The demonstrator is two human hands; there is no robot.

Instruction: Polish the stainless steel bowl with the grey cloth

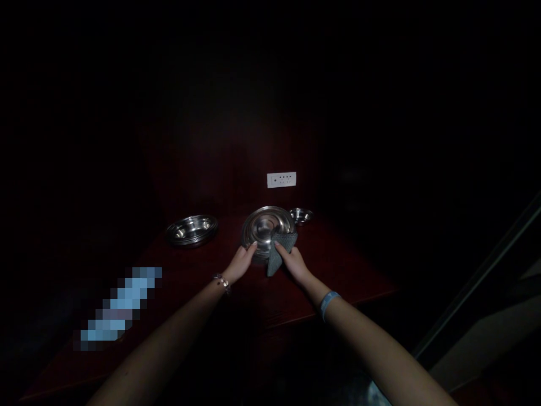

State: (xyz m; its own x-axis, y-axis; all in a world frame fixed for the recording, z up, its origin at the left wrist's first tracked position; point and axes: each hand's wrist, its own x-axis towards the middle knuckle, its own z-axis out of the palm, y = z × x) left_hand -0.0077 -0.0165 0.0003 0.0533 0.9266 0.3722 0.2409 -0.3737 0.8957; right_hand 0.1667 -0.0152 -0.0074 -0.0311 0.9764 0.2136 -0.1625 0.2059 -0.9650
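A round, shiny steel plate (262, 221) is held up, tilted toward me, over the dark red tabletop. My left hand (244, 258) grips its lower left rim, thumb on the upper face and fingers hidden beneath. On the lower right, my right hand (292, 261) is closed on a grey-green cloth (275, 260), pressing it against the plate with the thumb on top. One corner of the cloth hangs below the rim. Behind the plate's right edge stands a small steel bowl (302, 215), partly covered by it.
Several stacked steel plates (192, 230) lie on the red table (203, 270) to the left. A pixelated blue-and-white patch (122, 307) covers something nearer on the left. A white socket panel (281, 180) is on the back wall. Surroundings are very dark.
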